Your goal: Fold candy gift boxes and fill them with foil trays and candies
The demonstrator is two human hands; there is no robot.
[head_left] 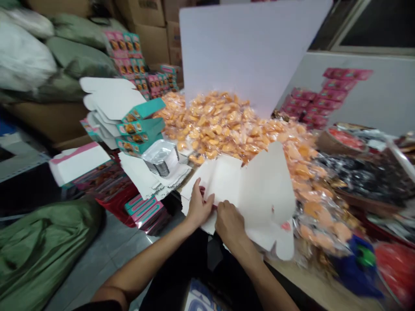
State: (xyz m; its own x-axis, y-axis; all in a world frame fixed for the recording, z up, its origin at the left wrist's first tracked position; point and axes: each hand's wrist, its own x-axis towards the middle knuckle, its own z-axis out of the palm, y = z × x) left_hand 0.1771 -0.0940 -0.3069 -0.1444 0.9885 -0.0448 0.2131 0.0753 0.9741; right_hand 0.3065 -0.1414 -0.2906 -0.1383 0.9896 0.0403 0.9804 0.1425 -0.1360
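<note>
A white cardboard box blank (264, 194) lies unfolded in front of me, its large right flap raised. My left hand (200, 205) is on the blank's left part, thumb and fingers bent around a fold. Close beside it, my right hand (229, 220) has its fingers curled at the blank's near edge. Left of the blank, a stack of foil trays (161, 156) rests on white card sheets (141, 175). Behind the trays stand folded teal boxes (141, 129) with white lids open. A large heap of orange items in clear wrappers (223, 125) spreads behind the blank.
Pink boxes (333, 97) are stacked at the back right. Containers of black packets (356, 177) and red packets (397, 268) stand at the right. A white panel (246, 52) rises behind the heap. A green sack (48, 250) lies at the lower left.
</note>
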